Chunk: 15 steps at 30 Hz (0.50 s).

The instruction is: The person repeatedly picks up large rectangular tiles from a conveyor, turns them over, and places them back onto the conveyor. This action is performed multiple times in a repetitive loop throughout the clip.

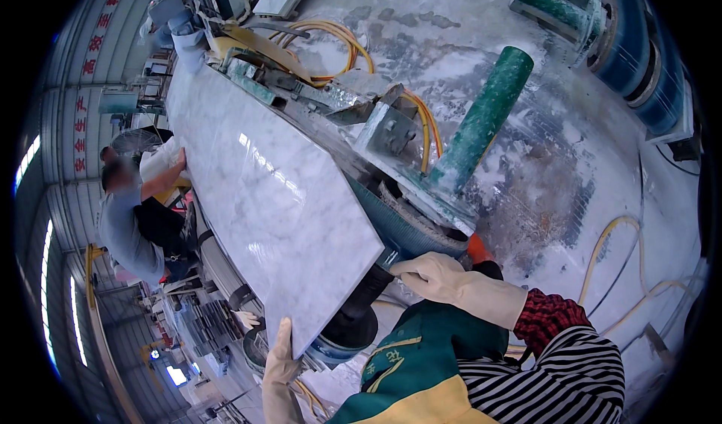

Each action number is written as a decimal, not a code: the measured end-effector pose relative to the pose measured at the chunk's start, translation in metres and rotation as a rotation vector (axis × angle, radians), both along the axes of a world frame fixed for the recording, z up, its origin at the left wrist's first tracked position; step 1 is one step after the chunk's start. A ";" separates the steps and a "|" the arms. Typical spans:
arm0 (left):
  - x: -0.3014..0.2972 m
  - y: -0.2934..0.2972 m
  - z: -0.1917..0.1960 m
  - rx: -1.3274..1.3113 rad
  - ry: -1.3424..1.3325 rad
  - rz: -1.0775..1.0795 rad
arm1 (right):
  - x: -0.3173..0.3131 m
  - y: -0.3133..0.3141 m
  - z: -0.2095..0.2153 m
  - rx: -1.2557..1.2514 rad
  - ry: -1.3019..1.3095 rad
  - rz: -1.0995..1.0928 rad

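A large white marble-like slab (263,191) with grey veining stretches from near my body to the far left, its top glossy. My left hand (281,364), in a cream glove, grips the slab's near left corner, with one digit up against the edge and the rest hidden. By the near right corner is my right hand (444,277), also gloved, its fingers curled. Its fingertips meet a small dark piece (387,258) at the slab's edge; whether they hold it is unclear. Below the slab's near end shows a dark round support (346,337).
Across the slab at left, a co-worker (135,213) bends with a hand on its edge. A green metal post (485,115) rises from machinery along the right side. Yellow hoses (350,44) lie on the wet, white-dusted floor. Blue rollers (639,55) stand at upper right.
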<state>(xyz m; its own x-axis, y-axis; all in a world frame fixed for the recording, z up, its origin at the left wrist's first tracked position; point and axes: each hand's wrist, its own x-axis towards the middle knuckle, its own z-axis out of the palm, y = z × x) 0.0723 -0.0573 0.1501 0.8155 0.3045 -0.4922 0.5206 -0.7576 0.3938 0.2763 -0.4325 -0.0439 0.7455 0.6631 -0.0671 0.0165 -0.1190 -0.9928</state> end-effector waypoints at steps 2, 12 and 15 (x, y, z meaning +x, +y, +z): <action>-0.005 0.005 0.001 0.238 0.002 -0.308 | 0.002 0.002 0.002 -0.012 0.003 0.023; -0.008 -0.015 -0.013 0.205 -0.179 -0.342 | -0.027 0.051 0.031 0.040 -0.032 0.222; -0.013 -0.019 -0.013 0.218 -0.207 -0.311 | -0.054 0.094 0.031 0.141 0.077 0.415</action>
<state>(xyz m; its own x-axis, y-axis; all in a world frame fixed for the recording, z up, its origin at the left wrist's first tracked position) 0.0593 -0.0763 0.1369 0.9596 0.1077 -0.2599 0.1815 -0.9428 0.2795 0.2226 -0.3385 -0.0130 0.4105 0.9118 0.0006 -0.0408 0.0190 -0.9990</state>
